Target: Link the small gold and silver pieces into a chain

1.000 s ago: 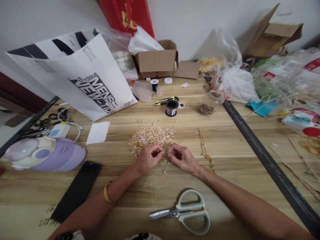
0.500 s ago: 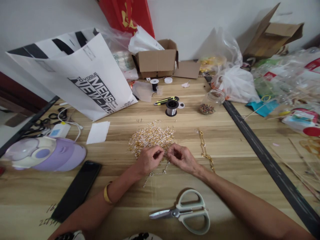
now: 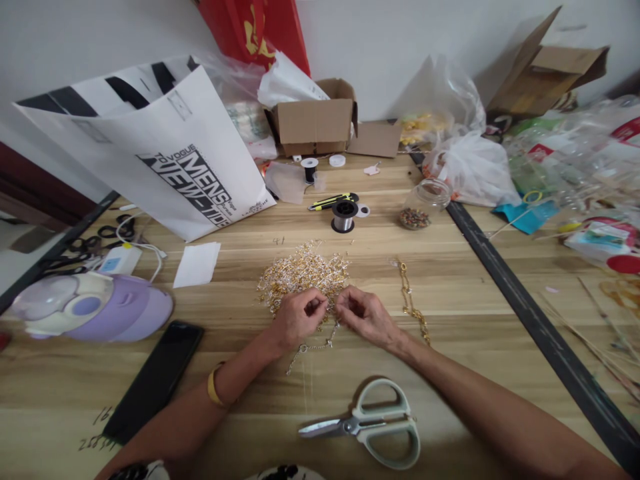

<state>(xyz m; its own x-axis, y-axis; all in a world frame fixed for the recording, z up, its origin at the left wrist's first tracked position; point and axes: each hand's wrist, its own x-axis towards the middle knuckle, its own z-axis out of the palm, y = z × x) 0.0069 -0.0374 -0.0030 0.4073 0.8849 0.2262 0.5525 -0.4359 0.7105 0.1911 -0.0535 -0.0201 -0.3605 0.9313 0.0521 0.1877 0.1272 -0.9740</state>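
My left hand (image 3: pixel 301 315) is closed in a pinch at the front of a heap of small gold and silver jewellery pieces (image 3: pixel 303 270). What its fingertips hold is too small to make out. Facing it, my right hand (image 3: pixel 367 313) pinches thumb to forefinger, the fingertips of both hands almost meeting. From beneath the right fingertips a thin silver chain (image 3: pixel 316 347) hangs onto the tabletop and trails to the left. A gold chain (image 3: pixel 411 303) lies to the right of my right hand. Scissors (image 3: pixel 370 423) with pale handles rest nearer to me, blades pointing left.
A wire spool (image 3: pixel 344 217), a yellow-black cutter (image 3: pixel 327 201) and a jar of beads (image 3: pixel 420 207) stand behind the heap. To the left are a phone (image 3: pixel 155 380), a purple bottle (image 3: pixel 120 307) and a white paper bag (image 3: pixel 165 147). Plastic bags (image 3: pixel 470 167) crowd the right.
Almost nothing differs. Both hands stay pinched in the same place, with only a very slight shift of the fingers.
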